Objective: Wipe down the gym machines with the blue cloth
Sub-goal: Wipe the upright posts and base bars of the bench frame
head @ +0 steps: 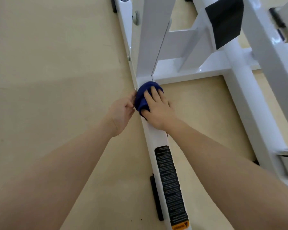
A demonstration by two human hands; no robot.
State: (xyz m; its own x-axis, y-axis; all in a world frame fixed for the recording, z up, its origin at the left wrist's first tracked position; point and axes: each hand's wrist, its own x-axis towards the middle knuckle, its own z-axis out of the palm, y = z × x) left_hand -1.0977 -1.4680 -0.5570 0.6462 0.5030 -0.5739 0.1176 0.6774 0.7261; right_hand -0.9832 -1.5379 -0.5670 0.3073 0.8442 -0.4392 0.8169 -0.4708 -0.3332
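Two bare arms are reaching in from the bottom of the view, coming closest to the camera at 7 and 5 o'clock. Going from left to right, the tan floor is filling the whole left side.

Next, the left hand is sitting just left of the middle. Its fingers are curled in and touching the side of the long white bar, right next to the cloth. It is not holding the cloth. It is probably steadying the person while the other hand is rubbing.

Right beside it, the blue cloth is lying bunched up on top of the bar, near the middle of the view. It is sitting just where the slanted white post is joining the bar, a corner where dust is likely hiding.

The right hand is pressing down flat on the cloth with its fingers spread over it, holding the cloth against the bar so it is not slipping off.

Lower down the bar, at 6 o'clock, a black warning sticker is showing. More of the white frame is stretching out toward 2 o'clock, and it probably needs wiping too.
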